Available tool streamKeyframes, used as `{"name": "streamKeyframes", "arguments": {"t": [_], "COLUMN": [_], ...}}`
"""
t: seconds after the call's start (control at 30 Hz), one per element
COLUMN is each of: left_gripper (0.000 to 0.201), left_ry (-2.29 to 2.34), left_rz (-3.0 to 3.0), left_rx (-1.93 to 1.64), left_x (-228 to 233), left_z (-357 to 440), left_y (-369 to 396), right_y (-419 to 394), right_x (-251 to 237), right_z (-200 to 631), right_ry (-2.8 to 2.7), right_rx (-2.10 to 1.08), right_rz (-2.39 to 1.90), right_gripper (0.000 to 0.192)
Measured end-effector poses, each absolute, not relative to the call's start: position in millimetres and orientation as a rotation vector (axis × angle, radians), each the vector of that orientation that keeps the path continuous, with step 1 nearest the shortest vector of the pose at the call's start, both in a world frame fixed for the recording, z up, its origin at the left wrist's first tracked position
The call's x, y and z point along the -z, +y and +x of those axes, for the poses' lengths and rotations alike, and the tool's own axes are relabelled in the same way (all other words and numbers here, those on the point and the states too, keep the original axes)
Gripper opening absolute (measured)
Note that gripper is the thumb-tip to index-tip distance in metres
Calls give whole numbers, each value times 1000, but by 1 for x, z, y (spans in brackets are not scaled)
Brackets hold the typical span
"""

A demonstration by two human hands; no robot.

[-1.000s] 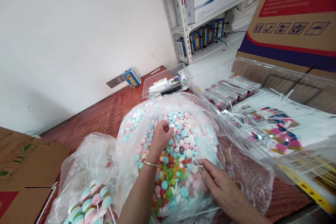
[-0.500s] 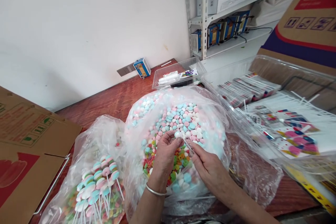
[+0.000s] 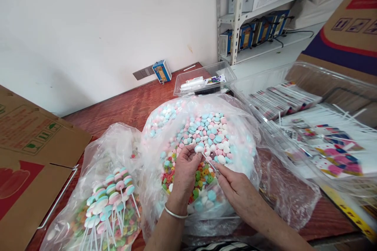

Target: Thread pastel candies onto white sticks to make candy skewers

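My left hand (image 3: 188,164) pinches a white round marshmallow (image 3: 198,149) between thumb and fingertips. In my right hand (image 3: 232,182) is a thin white stick (image 3: 209,161), its far end at the marshmallow; whether it has gone in is hidden by the fingers. Both hands are over a large clear plastic bag (image 3: 250,133) of pink, blue and white marshmallows (image 3: 206,129). Colourful ring gummies (image 3: 202,178) lie in its nearer part. To the left, finished-looking candy skewers (image 3: 110,196) of stacked marshmallows and gummies on white sticks rest on another plastic bag (image 3: 118,137).
A clear bin (image 3: 259,125) on the right holds printed packets (image 3: 338,160) and white sticks. A small clear tray (image 3: 179,86) stands behind the big bag. Cardboard boxes (image 3: 41,145) flank the table (image 3: 118,104). A blue device (image 3: 161,71) is by the wall, near a metal shelf (image 3: 235,27).
The view has shifted a little, so the surroundings sit slightly further right. Both hands keep their grips, and the marshmallow now shows more fully at the left fingertips.
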State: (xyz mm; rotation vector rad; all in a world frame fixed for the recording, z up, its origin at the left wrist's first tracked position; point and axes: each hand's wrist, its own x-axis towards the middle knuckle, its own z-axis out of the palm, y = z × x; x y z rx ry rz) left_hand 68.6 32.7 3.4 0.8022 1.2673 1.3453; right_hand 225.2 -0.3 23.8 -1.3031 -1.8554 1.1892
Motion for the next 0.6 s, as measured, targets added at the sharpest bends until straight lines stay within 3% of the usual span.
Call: {"name": "streamKeyframes", "arguments": {"t": [0.3,0.6], "left_gripper": [17,16], "left_ry": [1326,1340], "left_rz": [966,1112], "left_rx": [-1336,-1329], "left_x": [-4,6], "left_z": [74,77], "left_y": [30,27], "right_y": [-2,-2], "right_x": [-14,-10], "right_z": [220,216], "right_ry": [-1707,-1698], "right_rx": [-1256,-1229], "right_rz": [-1287,-1296], "right_gripper": [37,35]}}
